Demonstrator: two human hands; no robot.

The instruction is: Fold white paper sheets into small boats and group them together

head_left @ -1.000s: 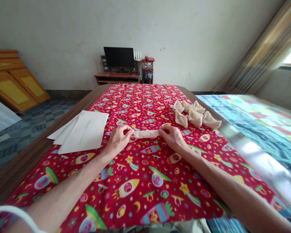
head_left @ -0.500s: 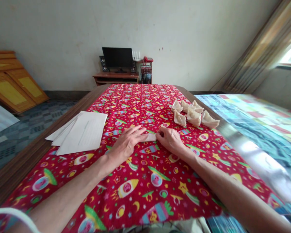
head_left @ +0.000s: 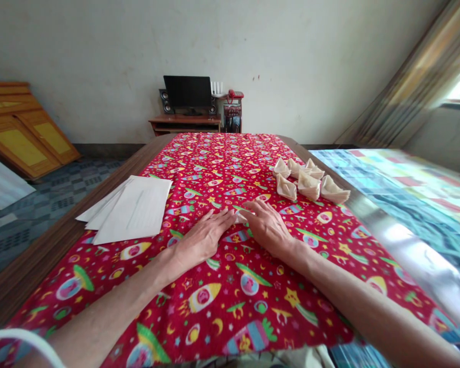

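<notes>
A small piece of folded white paper (head_left: 240, 217) lies on the red cloth between my hands, mostly covered by my fingers. My left hand (head_left: 205, 236) lies flat from the left, fingers stretched out, its fingertips on the paper. From the right, my right hand (head_left: 267, 225) reaches over the paper's other end with fingers extended and slightly bent; its thumb is hidden. Several folded paper boats (head_left: 308, 185), in cream-white nested shapes, stand beyond my right hand. A fanned stack of white paper sheets (head_left: 138, 209) rests to the left of my left hand.
The red patterned cloth (head_left: 199, 327) covers most of a brown table (head_left: 34, 266). A desk with a black monitor (head_left: 187, 92) stands against the far wall. A bed with a colourful sheet (head_left: 398, 204) adjoins the right side. A wooden cabinet (head_left: 34, 135) is at far left.
My right hand has gone from a pinch at the paper's right end to extended fingers over it. My left fingers have slid slightly right, and less of the paper shows.
</notes>
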